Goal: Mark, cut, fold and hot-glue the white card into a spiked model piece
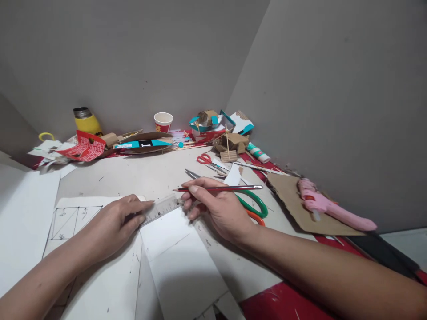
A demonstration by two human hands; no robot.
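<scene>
My left hand (122, 218) pinches one end of a clear plastic ruler (163, 208), which lies across the top edge of a white paper strip (190, 262). A faint pencil line crosses the strip below the ruler. In my right hand (223, 209) is a dark red pencil (220, 189), held nearly level between thumb and fingers, its tip pointing left above the ruler. Scissors with green and orange handles (256, 202) lie partly hidden behind my right hand. A sheet with a drawn diagram (83, 222) lies under my left forearm.
A pink glue gun (330, 206) rests on brown cardboard (287, 200) at the right. Along the back are a yellow bottle (86, 123), a paper cup (163, 122), red-handled scissors (204, 158), cardboard pieces (233, 143) and a glue tube (258, 152). Grey walls stand behind.
</scene>
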